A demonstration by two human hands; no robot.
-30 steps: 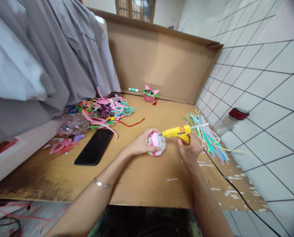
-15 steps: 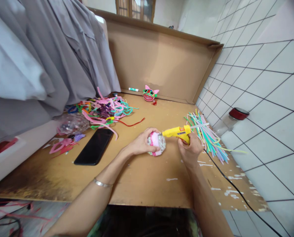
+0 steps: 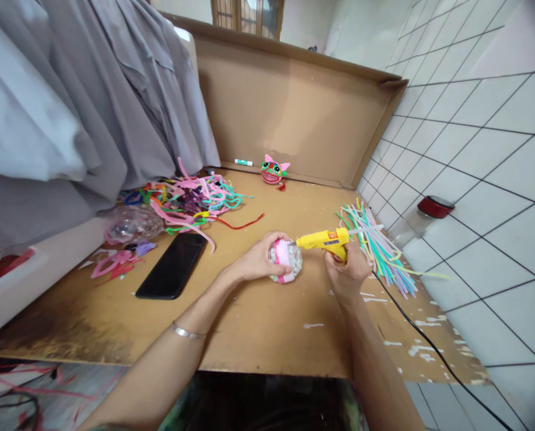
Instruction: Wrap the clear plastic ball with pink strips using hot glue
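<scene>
My left hand point(image 3: 261, 258) is wrapped round a small clear, rounded plastic piece with pink and white bands point(image 3: 285, 261), just above or on the wooden table; its left side is hidden by my fingers. In my right hand point(image 3: 349, 269) is a yellow hot glue gun point(image 3: 324, 240), gripped by its handle. The gun's nozzle points left and meets the upper edge of the banded piece; whether it touches I cannot tell. A pale glue stick point(image 3: 365, 229) sticks out of the gun's back, and a black cord point(image 3: 422, 339) runs from it to the lower right.
A black phone point(image 3: 172, 266) lies left of my hands. Behind it is a tangled heap of colourful pipe cleaners point(image 3: 191, 197). More pastel pipe cleaners point(image 3: 379, 251) lie at right, near a red-lidded jar point(image 3: 422, 218). A pink-eared animal-face craft point(image 3: 273, 170) stands by the cardboard point(image 3: 289, 108).
Both hands, the glue gun and the banded piece stay almost where they were. Only a very slight shift of the whole view shows.
</scene>
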